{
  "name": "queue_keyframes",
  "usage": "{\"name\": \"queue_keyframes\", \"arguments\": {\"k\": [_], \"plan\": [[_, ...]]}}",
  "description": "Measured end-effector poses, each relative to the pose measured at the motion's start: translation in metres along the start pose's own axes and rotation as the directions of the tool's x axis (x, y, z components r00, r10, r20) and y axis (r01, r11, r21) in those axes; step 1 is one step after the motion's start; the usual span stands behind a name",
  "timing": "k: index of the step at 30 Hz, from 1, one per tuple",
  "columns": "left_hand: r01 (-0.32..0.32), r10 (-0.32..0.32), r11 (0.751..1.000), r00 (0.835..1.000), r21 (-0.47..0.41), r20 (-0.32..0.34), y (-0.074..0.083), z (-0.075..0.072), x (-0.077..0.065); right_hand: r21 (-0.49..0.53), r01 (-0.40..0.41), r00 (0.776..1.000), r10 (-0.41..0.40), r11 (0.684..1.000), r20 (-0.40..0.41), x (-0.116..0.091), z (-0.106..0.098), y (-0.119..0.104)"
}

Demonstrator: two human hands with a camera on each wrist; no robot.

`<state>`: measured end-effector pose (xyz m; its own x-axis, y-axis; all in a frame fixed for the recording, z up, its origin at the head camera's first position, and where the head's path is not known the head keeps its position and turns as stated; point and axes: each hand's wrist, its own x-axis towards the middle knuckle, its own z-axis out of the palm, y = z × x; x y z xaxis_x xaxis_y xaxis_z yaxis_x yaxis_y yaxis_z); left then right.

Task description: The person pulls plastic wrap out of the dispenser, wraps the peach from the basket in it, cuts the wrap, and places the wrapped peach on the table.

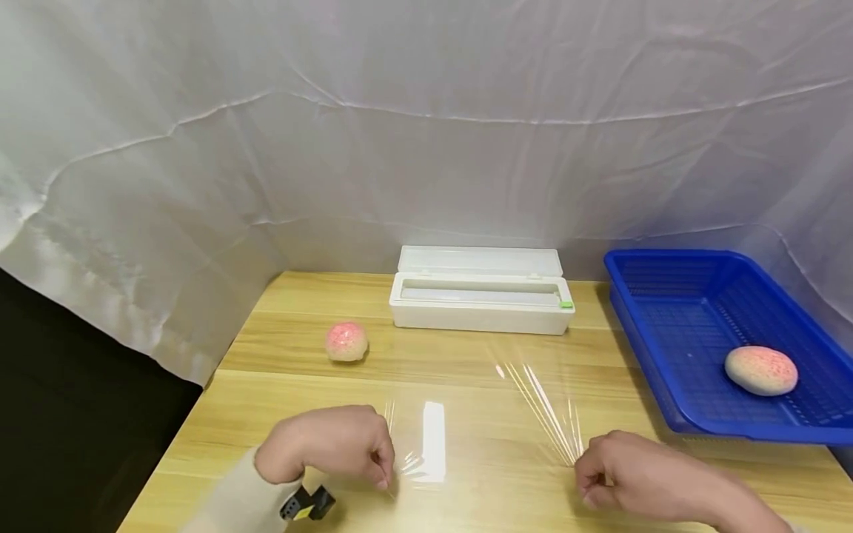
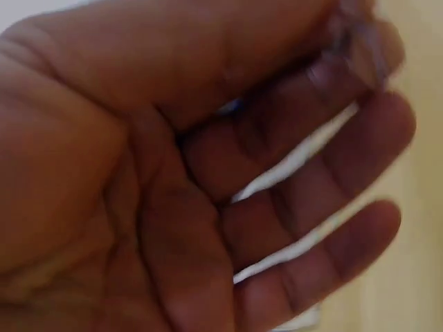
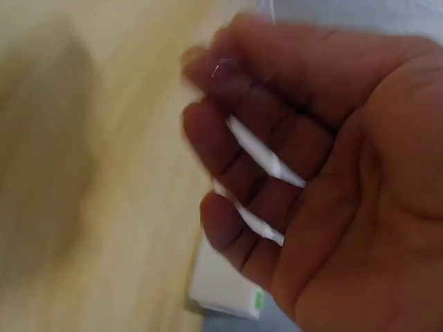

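Note:
A clear sheet of cling film (image 1: 489,437) stretches low over the wooden table between the two hands, with creases fanning out on its right side. My left hand (image 1: 340,444) pinches its near left corner between thumb and index finger. At the near right corner, my right hand (image 1: 629,474) pinches the film the same way. In the left wrist view, crumpled film (image 2: 370,52) shows at the fingertips, while the other fingers lie loosely bent. Beyond the film stands a white cling film dispenser (image 1: 480,314), its lid (image 1: 480,260) raised.
A round pink-and-cream peach-like piece (image 1: 346,342) sits on the table at left. To the right, a blue plastic basket (image 1: 649,370) holds a similar, longer piece (image 1: 761,370). Pale cloth (image 1: 426,170) hangs behind the table. A small black device (image 1: 308,505) is at the left wrist.

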<state>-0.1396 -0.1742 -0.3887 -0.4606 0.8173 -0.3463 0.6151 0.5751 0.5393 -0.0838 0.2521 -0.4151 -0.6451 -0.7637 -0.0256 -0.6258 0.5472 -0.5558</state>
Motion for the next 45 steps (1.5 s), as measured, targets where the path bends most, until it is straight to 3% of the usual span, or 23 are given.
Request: {"name": "queue_keyframes", "arguments": {"k": [5,12,18,24,29,34,40,43,45], "plan": [[0.087,-0.087,0.996,0.996,-0.020,0.000,-0.005,0.023,0.014,0.005,0.006,1.000,-0.006,1.000,0.030,0.009,0.019,0.005],[0.084,-0.084,0.996,0.996,0.009,-0.006,-0.014,0.037,0.024,-0.057,0.064,0.997,-0.062,0.996,0.042,0.014,0.033,0.010],[0.120,-0.120,0.992,0.993,-0.028,0.003,-0.014,0.041,0.025,-0.039,-0.055,0.992,0.059,0.998,0.109,0.013,0.031,0.005],[0.175,-0.173,0.981,0.984,-0.079,0.031,-0.012,0.042,0.022,0.031,-0.192,0.961,0.181,0.981,0.211,0.011,0.025,-0.001],[0.198,-0.187,0.975,0.977,-0.105,0.107,-0.010,0.039,0.019,-0.024,-0.202,0.954,0.202,0.979,0.223,0.010,0.024,-0.002],[0.149,-0.139,0.987,0.982,-0.067,0.127,-0.011,0.036,0.019,-0.071,-0.210,0.960,0.220,0.975,0.172,0.013,0.024,-0.001],[0.099,-0.091,0.990,0.993,-0.103,0.081,-0.016,0.026,0.021,-0.126,-0.221,0.972,0.229,0.967,0.049,0.024,0.021,0.002],[0.072,-0.078,0.990,0.996,-0.123,-0.046,-0.022,0.017,0.028,-0.202,-0.239,0.971,0.231,0.950,-0.062,0.035,0.019,0.004],[0.073,-0.088,0.994,0.978,-0.085,-0.189,-0.029,0.013,0.036,-0.263,-0.282,0.956,0.246,0.923,-0.161,0.043,0.018,0.006]]}}
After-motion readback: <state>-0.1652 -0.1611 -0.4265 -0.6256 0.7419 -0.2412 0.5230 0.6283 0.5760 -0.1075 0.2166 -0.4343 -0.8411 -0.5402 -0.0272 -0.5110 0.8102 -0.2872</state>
